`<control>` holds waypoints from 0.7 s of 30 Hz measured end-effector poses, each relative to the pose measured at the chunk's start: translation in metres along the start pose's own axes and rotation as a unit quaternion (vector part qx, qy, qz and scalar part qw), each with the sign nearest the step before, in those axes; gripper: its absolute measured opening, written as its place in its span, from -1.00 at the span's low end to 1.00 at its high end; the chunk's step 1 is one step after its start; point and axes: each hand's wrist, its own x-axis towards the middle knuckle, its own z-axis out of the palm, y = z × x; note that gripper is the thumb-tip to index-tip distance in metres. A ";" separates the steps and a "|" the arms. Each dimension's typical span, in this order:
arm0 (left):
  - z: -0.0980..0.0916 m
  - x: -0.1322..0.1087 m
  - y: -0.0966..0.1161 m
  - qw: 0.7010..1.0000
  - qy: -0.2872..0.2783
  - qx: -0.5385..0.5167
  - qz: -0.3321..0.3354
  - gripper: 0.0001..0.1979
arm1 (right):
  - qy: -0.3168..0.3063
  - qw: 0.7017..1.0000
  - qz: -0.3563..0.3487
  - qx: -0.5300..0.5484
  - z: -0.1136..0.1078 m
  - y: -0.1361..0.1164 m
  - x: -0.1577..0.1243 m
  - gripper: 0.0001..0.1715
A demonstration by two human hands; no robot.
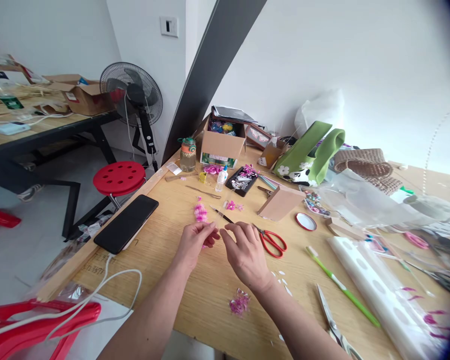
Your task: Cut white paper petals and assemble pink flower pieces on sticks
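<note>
Head view: your left hand (193, 246) appears to pinch the near end of a thin translucent strip (221, 212) between thumb and forefinger; your right hand (247, 256) is curled just beside it, and whether it grips anything cannot be told. Note the strip's long axis, pointing away from you and slightly rightward from your left fingertips, across the line of the red-handled scissors (263, 233). Your left hand is the nearer to the strip. Beyond both hands stand the containers: a blue-capped bottle (221, 180), its fill unclear; a black tray (249, 187) bearing pink petals (250, 170); farther off, to your left, a jar (188, 149) with pale liquid (188, 162); beside it, a cardboard box (214, 141) filled with colourful items (228, 128).
</note>
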 end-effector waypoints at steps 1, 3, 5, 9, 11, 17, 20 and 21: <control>0.000 0.000 0.001 1.000 -0.002 0.007 -0.002 -0.57 | 0.000 1.000 -0.003 -0.003 0.000 0.000 0.000 -0.71; 0.001 -0.001 0.002 1.000 -0.003 0.028 -0.005 -0.56 | 0.001 1.000 -0.012 -0.011 -0.001 0.000 0.000 -0.72; 0.002 -0.002 0.003 0.999 -0.001 0.052 -0.003 -0.58 | 0.002 1.000 -0.023 -0.015 -0.002 -0.001 -0.001 -0.71; 0.003 -0.002 0.002 0.998 0.002 0.068 0.006 -0.69 | 0.006 0.999 -0.035 -0.008 -0.003 -0.002 -0.004 -0.68; 0.003 -0.002 0.000 0.998 0.006 0.067 0.011 -0.75 | 0.003 1.000 -0.020 0.002 -0.001 -0.002 -0.006 -0.68; 0.005 -0.003 -0.003 0.996 0.022 0.077 0.044 -0.77 | 0.005 0.994 0.089 0.068 0.007 -0.002 -0.009 -0.77; 0.005 -0.002 -0.004 0.993 0.018 0.094 0.072 -0.75 | 0.009 0.987 0.129 0.098 0.008 -0.003 -0.007 -0.84; 0.006 -0.002 -0.004 0.991 0.016 0.101 0.082 -0.74 | 0.010 0.985 0.139 0.105 0.008 -0.003 -0.006 -0.86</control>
